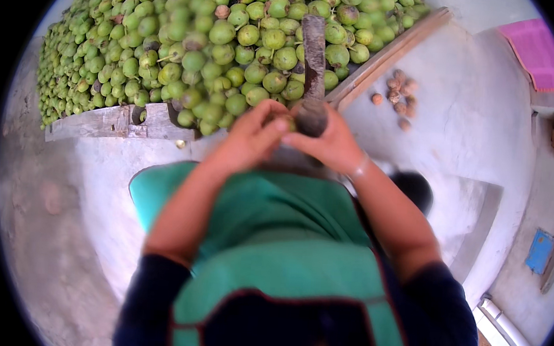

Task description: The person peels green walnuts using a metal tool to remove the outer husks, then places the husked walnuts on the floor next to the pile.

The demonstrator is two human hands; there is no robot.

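My right hand [336, 142] is closed round the dark, round-ended handle [312, 118] of a heavy knife. The knife's long, worn blade [314, 55] points away from me toward the heap. Beside it, my left hand [257, 134] is closed, thumb and fingers drawn together near the handle. A small part of a green fruit [291, 124] shows between the two hands; most of it is hidden by my fingers. Just beyond my hands rises a large heap of round green fruits [221, 52], some with brown patches.
Wooden boards [392, 56] edge the heap at right, and a weathered plank [93, 124] at front left. Several brown round pieces [399, 95] lie on the pale floor at right. A green apron [274, 217] covers my lap. A pink cloth [541, 53] is at far right.
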